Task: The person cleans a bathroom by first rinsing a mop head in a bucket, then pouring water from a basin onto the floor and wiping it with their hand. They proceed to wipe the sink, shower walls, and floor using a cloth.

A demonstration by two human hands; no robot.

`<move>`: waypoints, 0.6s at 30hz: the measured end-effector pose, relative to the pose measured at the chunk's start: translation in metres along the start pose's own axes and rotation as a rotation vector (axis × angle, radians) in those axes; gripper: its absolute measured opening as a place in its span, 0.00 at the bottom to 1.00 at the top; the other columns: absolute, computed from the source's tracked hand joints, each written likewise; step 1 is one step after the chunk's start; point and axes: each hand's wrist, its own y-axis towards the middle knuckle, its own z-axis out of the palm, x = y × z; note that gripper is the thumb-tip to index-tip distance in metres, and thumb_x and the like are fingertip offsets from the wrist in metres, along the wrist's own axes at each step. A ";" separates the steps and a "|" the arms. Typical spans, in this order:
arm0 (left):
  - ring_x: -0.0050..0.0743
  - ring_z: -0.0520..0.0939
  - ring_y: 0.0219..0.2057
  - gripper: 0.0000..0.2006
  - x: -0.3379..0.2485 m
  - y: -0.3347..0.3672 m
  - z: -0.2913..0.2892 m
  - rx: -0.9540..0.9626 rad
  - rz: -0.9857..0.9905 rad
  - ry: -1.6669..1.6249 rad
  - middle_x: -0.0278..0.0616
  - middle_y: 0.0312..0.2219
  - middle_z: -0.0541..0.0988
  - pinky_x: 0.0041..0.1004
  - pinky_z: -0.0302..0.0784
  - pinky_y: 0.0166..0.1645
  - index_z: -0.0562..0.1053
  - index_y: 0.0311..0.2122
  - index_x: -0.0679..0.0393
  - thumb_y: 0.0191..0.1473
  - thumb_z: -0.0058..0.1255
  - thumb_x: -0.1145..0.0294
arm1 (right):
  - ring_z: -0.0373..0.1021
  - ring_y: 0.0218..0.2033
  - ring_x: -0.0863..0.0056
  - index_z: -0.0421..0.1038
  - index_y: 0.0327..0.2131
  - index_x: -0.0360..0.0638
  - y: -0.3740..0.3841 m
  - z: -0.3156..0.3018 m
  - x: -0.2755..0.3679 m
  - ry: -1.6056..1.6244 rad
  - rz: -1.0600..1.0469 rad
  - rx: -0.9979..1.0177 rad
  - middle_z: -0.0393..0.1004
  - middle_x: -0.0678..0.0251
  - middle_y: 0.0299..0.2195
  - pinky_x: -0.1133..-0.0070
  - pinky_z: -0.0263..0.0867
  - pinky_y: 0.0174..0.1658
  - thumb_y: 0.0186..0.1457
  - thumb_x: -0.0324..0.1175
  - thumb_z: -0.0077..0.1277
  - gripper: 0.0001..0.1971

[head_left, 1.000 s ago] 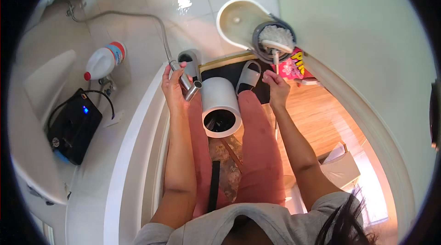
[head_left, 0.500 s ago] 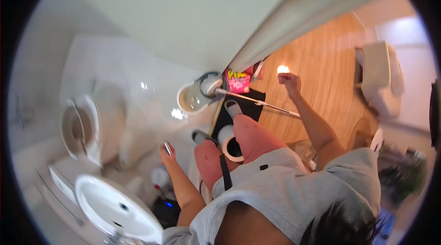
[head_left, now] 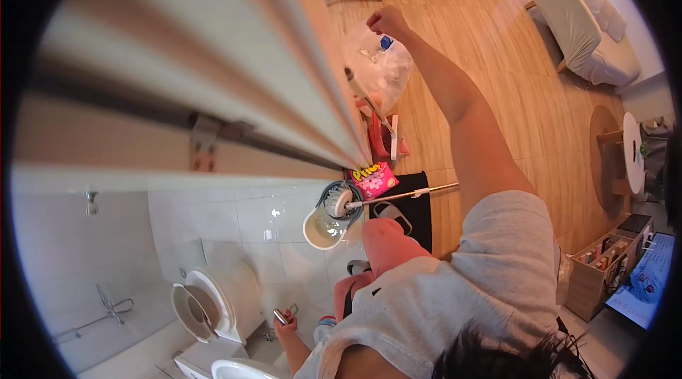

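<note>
My right arm reaches far out, with my right hand [head_left: 389,22] over a clear plastic bag [head_left: 391,70] on the wood floor. Its fingers bend loosely downward, and I see nothing between them. A blue piece [head_left: 386,42] shows in the bag, just below the hand. My left hand [head_left: 285,331] is low in the bathroom near the toilet [head_left: 226,301], its fingers closed round a small silver cylinder [head_left: 282,317]. A mop [head_left: 405,196] rests with its round head in a cream bucket [head_left: 318,240] between the two hands.
A bright pink pack [head_left: 376,181] stands beside the bucket at the door frame. Behind it are a red dustpan [head_left: 380,139] and a broom. My feet are by a black mat [head_left: 420,226]. The white sink [head_left: 245,369] is at lower left, a covered sofa [head_left: 568,20] at far right.
My view has turned toward the wood-floored room. My right arm has stretched forward over the bag; the bright white thing at its fingertips no longer shows. The silver cylinder stays in my left hand.
</note>
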 end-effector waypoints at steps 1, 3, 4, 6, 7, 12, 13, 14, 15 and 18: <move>0.21 0.66 0.13 0.10 -0.005 -0.005 0.004 -0.034 -0.034 -0.049 0.40 0.20 0.73 0.18 0.53 0.15 0.66 0.29 0.53 0.53 0.40 0.59 | 0.70 0.18 0.80 0.76 0.25 0.38 0.019 0.005 -0.006 -0.057 0.025 0.043 0.75 0.66 0.19 0.82 0.68 0.23 0.37 0.20 0.53 0.07; 0.20 0.67 0.14 0.09 -0.015 -0.010 0.010 -0.108 -0.108 -0.147 0.41 0.21 0.74 0.18 0.53 0.15 0.66 0.30 0.53 0.52 0.40 0.59 | 0.71 0.18 0.78 0.76 0.21 0.40 0.048 0.017 -0.025 -0.176 0.081 0.138 0.75 0.66 0.18 0.81 0.67 0.22 0.37 0.21 0.50 0.05; 0.20 0.67 0.14 0.09 -0.019 -0.013 0.008 -0.088 -0.122 -0.141 0.41 0.22 0.74 0.18 0.53 0.15 0.66 0.30 0.53 0.52 0.41 0.60 | 0.73 0.20 0.76 0.75 0.25 0.40 0.060 0.024 -0.034 -0.282 0.039 0.159 0.75 0.64 0.19 0.79 0.68 0.22 0.39 0.19 0.45 0.09; 0.21 0.69 0.15 0.09 -0.025 -0.010 0.017 -0.040 -0.165 -0.111 0.42 0.22 0.74 0.18 0.54 0.15 0.66 0.31 0.54 0.51 0.41 0.60 | 0.74 0.21 0.75 0.73 0.31 0.40 0.081 0.020 -0.060 -0.251 0.134 0.266 0.75 0.62 0.22 0.78 0.68 0.22 0.38 0.18 0.44 0.14; 0.21 0.69 0.15 0.09 -0.026 -0.011 0.022 -0.062 -0.177 -0.119 0.42 0.23 0.74 0.18 0.55 0.15 0.66 0.32 0.54 0.51 0.41 0.60 | 0.74 0.22 0.74 0.73 0.34 0.40 0.085 0.025 -0.068 -0.228 0.179 0.329 0.76 0.61 0.23 0.77 0.68 0.22 0.38 0.18 0.44 0.16; 0.23 0.70 0.16 0.09 -0.026 -0.014 0.020 -0.114 -0.171 -0.139 0.44 0.24 0.75 0.18 0.56 0.16 0.65 0.34 0.53 0.51 0.41 0.61 | 0.73 0.21 0.71 0.67 0.37 0.39 0.083 0.060 -0.100 -0.118 0.226 0.209 0.73 0.59 0.23 0.76 0.67 0.23 0.31 0.15 0.49 0.22; 0.23 0.70 0.16 0.09 -0.025 -0.013 0.020 -0.120 -0.173 -0.139 0.44 0.24 0.75 0.18 0.56 0.16 0.65 0.34 0.52 0.51 0.41 0.61 | 0.73 0.21 0.69 0.67 0.37 0.39 0.081 0.063 -0.108 -0.088 0.210 0.170 0.72 0.58 0.23 0.75 0.67 0.24 0.30 0.16 0.50 0.23; 0.23 0.70 0.15 0.08 -0.025 -0.012 0.020 -0.129 -0.173 -0.141 0.45 0.24 0.75 0.19 0.56 0.16 0.65 0.34 0.52 0.51 0.41 0.61 | 0.72 0.21 0.69 0.67 0.37 0.39 0.079 0.070 -0.115 -0.192 0.110 0.162 0.72 0.58 0.23 0.74 0.67 0.24 0.29 0.16 0.51 0.23; 0.23 0.70 0.15 0.08 -0.022 -0.011 0.021 -0.136 -0.174 -0.151 0.45 0.25 0.75 0.19 0.57 0.16 0.65 0.34 0.52 0.51 0.41 0.61 | 0.72 0.22 0.68 0.68 0.37 0.39 0.077 0.078 -0.119 -0.296 0.002 0.157 0.72 0.57 0.22 0.74 0.66 0.24 0.29 0.17 0.52 0.23; 0.23 0.71 0.15 0.07 -0.010 -0.004 0.030 -0.161 -0.052 -0.079 0.43 0.25 0.75 0.19 0.58 0.16 0.66 0.33 0.50 0.51 0.41 0.61 | 0.71 0.23 0.67 0.69 0.37 0.41 0.081 0.082 -0.143 -0.464 -0.233 0.007 0.71 0.56 0.22 0.72 0.65 0.25 0.29 0.21 0.54 0.23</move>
